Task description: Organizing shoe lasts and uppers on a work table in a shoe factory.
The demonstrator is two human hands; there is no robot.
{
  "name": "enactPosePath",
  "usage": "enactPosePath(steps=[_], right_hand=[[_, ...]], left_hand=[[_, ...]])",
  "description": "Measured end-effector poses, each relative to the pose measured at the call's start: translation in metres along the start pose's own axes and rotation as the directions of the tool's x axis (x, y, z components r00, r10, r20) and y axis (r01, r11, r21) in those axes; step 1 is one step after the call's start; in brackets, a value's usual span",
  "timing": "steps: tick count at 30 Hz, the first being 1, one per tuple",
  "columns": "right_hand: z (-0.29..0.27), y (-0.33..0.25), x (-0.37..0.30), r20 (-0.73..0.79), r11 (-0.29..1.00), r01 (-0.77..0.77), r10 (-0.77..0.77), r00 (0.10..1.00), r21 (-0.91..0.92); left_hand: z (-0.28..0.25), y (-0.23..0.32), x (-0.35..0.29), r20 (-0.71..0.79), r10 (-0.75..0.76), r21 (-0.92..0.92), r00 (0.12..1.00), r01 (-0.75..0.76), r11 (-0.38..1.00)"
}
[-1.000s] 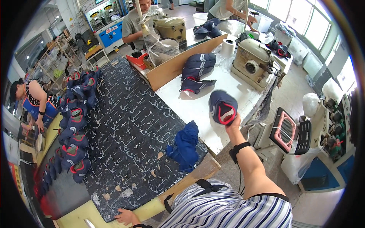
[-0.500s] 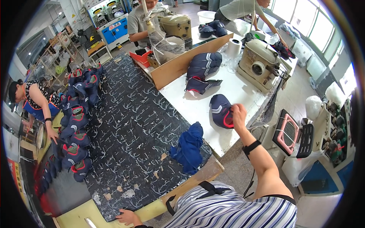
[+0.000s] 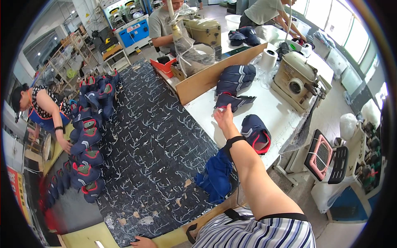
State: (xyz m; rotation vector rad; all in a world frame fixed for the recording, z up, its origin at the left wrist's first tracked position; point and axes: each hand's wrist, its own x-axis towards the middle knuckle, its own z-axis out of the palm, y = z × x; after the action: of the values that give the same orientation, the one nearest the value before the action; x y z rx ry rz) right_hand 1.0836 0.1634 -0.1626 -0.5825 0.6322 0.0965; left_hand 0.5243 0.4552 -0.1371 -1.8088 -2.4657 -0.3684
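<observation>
Head view: best handled, probably, by pinching the red-edged navy upper at its near rim, without dragging the striped navy piece just behind, both on the white table; right hand at that rim, fingers loosely bent, impossible to tell whether gripping; right arm outstretched; left hand at the near edge of the dark board, partly cut off, grip likewise unclear

White label, red print, on blue cabinet; yellow triangular sign on pillar; lettered red banner at left.
</observation>
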Motion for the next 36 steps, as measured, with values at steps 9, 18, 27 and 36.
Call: enactPosePath(steps=[9,18,27,36], right_hand=[[0.011,-0.035,-0.002,-0.223,0.921,0.383,-0.359,0.906,0.075],[-0.010,-0.135,-0.170,0.557,-0.160,0.777,-0.784,0.275,-0.609],[-0.088,-0.116,-0.234,0.805,-0.786,0.390,-0.216,0.553,-0.479],[-0.118,-0.121,-0.188,0.854,-0.828,0.463,-0.036,0.519,-0.316]], left_hand=[[0.026,-0.013,0.017,0.034,0.057,0.044,0.998,-0.058,0.997],[0.032,-0.022,0.018,0.012,0.053,0.033,0.999,-0.054,0.998],[0.085,-0.048,0.056,-0.062,-0.001,0.186,0.998,0.012,0.982],[0.047,-0.035,0.022,-0.110,0.116,0.062,0.987,-0.109,0.992]])
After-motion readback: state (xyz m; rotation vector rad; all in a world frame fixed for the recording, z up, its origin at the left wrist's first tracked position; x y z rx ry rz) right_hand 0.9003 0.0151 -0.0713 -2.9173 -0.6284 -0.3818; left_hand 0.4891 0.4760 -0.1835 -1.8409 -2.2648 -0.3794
